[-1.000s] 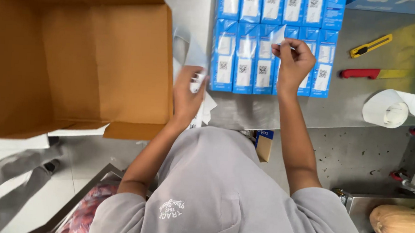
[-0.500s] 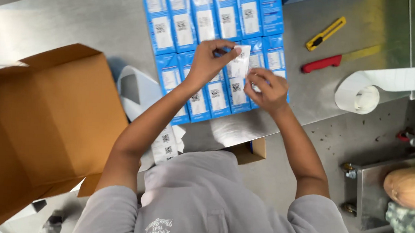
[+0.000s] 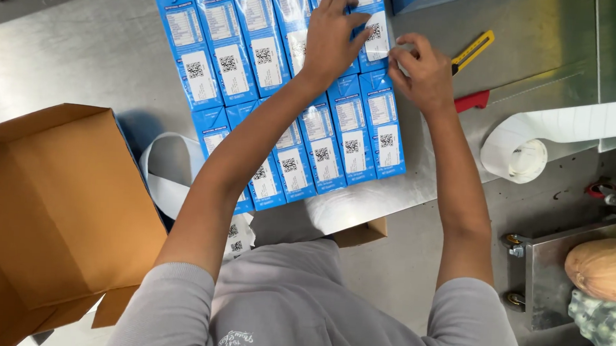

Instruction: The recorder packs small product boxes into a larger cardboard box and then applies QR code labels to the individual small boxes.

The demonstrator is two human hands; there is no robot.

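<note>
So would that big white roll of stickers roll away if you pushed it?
Probably. The white label roll is round, though it seems to lie flat on the steel table, so it might just slide. Its loose tail would likely flop and drag.

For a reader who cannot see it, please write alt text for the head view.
Both hands, left hand and right hand, press a white label onto one of many blue cartons lying in rows on a steel table. An open cardboard box stands at left.

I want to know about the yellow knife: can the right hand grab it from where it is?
Probably yes: the right hand sits just beside the yellow knife on the bare metal table, nothing between them.
</note>
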